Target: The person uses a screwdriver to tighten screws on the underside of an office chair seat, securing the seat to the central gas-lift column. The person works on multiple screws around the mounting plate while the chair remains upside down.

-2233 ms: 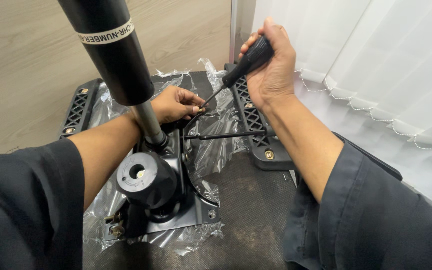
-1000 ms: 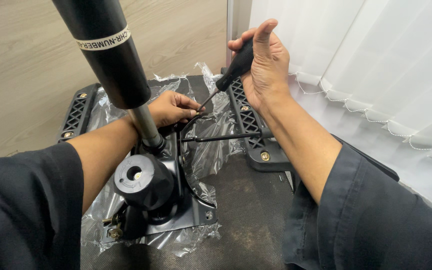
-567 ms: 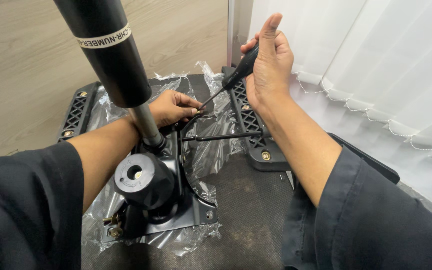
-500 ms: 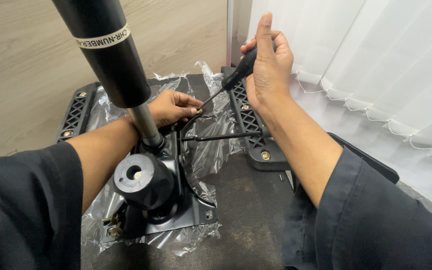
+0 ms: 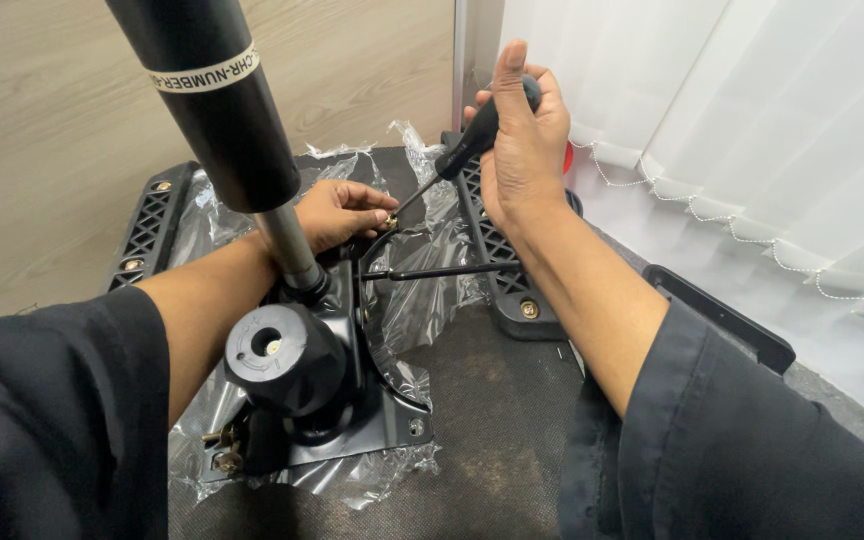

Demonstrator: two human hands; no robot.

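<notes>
Your right hand grips the black-handled screwdriver, its tip on a brass screw your left hand pinches at the chair mechanism plate, centre. The screw looks only partly driven.

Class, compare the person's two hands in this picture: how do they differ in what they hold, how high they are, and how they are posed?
The right hand is wrapped around a black screwdriver; the left hand pinches a small brass screw at the tool's tip. The right hand is raised above the seat plate; the left hand rests low on it, beside the black gas cylinder. The right hand's fingers point up; the left hand's curl down. Both are bare, with black sleeves.
</notes>
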